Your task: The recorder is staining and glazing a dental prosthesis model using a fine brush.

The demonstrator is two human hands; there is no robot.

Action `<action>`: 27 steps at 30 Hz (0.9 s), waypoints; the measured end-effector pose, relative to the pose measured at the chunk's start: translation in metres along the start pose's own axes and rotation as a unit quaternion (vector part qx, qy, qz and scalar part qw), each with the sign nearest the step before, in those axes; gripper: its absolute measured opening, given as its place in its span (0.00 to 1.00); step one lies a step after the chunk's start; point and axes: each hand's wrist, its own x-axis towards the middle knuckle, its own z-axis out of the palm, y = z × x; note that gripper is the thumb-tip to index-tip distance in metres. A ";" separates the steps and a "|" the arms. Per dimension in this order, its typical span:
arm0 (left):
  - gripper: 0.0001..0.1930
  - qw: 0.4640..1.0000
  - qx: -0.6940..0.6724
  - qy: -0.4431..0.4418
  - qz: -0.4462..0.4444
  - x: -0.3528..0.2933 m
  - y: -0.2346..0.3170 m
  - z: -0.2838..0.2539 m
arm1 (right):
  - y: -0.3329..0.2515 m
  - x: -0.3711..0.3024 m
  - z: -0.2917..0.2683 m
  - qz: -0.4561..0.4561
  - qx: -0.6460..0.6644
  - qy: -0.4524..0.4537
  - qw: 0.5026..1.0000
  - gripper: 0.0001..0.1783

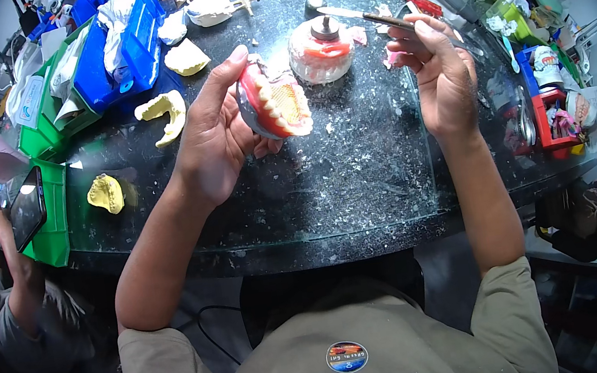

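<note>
So the false teeth (275,102) are up over the table (381,175), gripped by the base in the left hand (211,134), while the right hand (444,82) pinches a little knife (386,19), blade right by the top of a glass lamp (320,69). Looks like the blade-warming bit, though can't tell if it's lit; next move probably calls for a steady left grip and light knife work.

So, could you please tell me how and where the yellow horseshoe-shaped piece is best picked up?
I'd pinch the yellow horseshoe-shaped piece by its closed bend, coming from the right: it lies with its gap facing left, so the solid bend faces the left hand. The free ends would likely give a less balanced hold.
</note>
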 end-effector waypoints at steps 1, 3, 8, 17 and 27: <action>0.22 1.000 -0.005 -0.007 -0.007 0.001 -0.001 -0.002 | 0.000 0.000 0.000 0.001 0.001 0.000 1.000 0.11; 0.23 1.000 -0.025 -0.009 -0.017 0.003 -0.002 -0.008 | 0.000 0.000 0.000 0.000 0.000 0.000 1.000 0.11; 0.24 0.998 -0.042 -0.018 -0.042 0.004 -0.002 -0.012 | 0.000 0.000 0.000 0.000 0.001 -0.002 1.000 0.11; 0.25 0.998 -0.043 -0.010 -0.036 0.002 -0.001 -0.007 | 0.002 0.000 -0.001 0.000 -0.003 -0.005 1.000 0.11; 0.26 0.998 -0.047 -0.021 -0.038 0.004 -0.004 -0.011 | 0.003 0.002 -0.006 0.004 0.007 -0.007 1.000 0.09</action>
